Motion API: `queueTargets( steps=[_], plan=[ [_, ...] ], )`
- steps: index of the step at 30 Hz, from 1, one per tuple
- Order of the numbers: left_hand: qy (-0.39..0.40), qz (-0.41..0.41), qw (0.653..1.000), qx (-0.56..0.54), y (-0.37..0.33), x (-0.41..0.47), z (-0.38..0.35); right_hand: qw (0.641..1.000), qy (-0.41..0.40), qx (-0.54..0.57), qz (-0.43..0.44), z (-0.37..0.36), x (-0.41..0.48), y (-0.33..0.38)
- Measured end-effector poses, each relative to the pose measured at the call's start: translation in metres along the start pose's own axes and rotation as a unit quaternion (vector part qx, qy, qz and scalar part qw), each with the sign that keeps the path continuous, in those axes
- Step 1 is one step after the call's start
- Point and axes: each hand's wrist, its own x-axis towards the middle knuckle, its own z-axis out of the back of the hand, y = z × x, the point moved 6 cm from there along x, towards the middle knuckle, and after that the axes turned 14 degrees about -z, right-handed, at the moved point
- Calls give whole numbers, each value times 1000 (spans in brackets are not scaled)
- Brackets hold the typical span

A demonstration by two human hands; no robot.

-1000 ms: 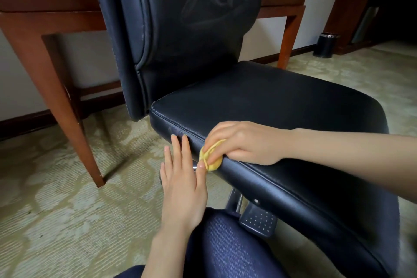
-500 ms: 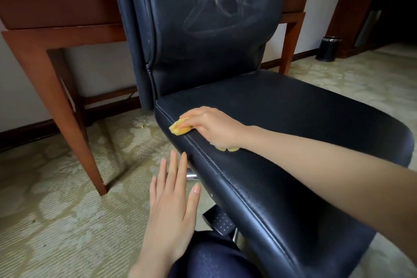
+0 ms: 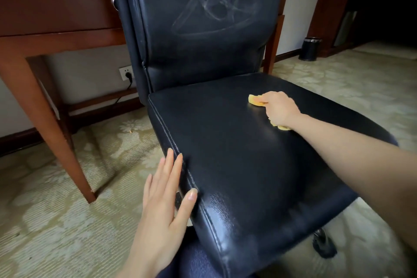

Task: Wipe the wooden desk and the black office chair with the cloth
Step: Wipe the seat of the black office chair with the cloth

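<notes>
A black office chair (image 3: 225, 142) is being wiped w/ a small yellow cloth (image 3: 256, 100) on a patterned carpet (image 3: 56, 221), the seat being worked at its far right part, near the backrest. The cloth is being pressed flat under the right hand (image 3: 278, 108) — fingers curled over it, one end showing at the fingertips on the left, another scrap showing under the wrist, so its long axis is judged to be running roughly far-left to near-right, along the forearm. The left hand (image 3: 164, 205) is being held wide and flat, nothing in it, against the seat's near left edge, thumb touching the stitched seam; whether the chair is being steadied that way is a guess.

The cloth is judged soft, light and limp: it is best bunched under the palm, not pinched at a corner. The chair is judged heavy but, w/ a caster (image 3: 325, 246) showing at the near right, likely to roll or swivel, so bracing at the seat edge is advised. The upholstery looks smooth and slick. Pale smear marks are being shown on the backrest (image 3: 203, 18). The wooden desk (image 3: 56, 18) is standing behind the chair at far left; its top is out of view, approx. state unknown.
</notes>
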Motion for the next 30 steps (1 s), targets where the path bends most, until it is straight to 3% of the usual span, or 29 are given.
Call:
queueTargets(
  steps=[5, 9, 14, 19, 24, 30],
  plan=[
    [58, -11, 997, 45, -19, 0, -7, 990, -60, -25, -123, 31, -7, -79],
    [128, -18, 973, 192, -65, 12, -30, 965, -98, 11, -241, 45, -19, -125],
    [189, -55, 937, 289, -97, 12, -64, 964, -99, 30, -247, 42, -36, -119],
    [160, -101, 929, 320, -82, 8, -58, 982, -143, -5, -122, 37, -91, -100],
    [118, -125, 917, 359, -62, 9, -40, 974, -220, 49, 25, 30, -174, -49],
    [73, -119, 899, 415, -30, 12, -14, 955, -190, 127, 190, -12, -256, 26]
  ],
)
